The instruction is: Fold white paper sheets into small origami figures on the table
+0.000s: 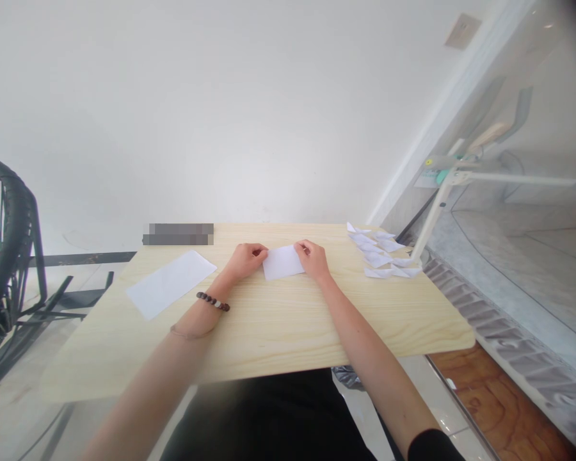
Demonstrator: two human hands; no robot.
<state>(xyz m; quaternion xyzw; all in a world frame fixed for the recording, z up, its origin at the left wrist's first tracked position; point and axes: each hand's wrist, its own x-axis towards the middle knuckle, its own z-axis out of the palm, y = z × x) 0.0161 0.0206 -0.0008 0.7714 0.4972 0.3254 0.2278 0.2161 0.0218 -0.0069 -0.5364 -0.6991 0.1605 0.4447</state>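
A small white rectangular sheet of paper [283,263] is held between my hands over the middle of the table. My left hand [248,259] pinches its left edge near the upper corner, a beaded bracelet on the wrist. At the upper right corner, my right hand [312,257] grips the paper between thumb and fingers. To the left lies a larger white sheet of paper [170,283], flat on the table. Several folded white paper pieces [377,256] with pointed ends are grouped in rows at the table's right side.
The light wood table [278,333] stands against a white wall. A blurred-out dark object [178,234] lies at its back left edge. On the left is a black woven chair [14,224]; a white metal frame [434,214] and a grey covered sofa or bed [537,237] stand right.
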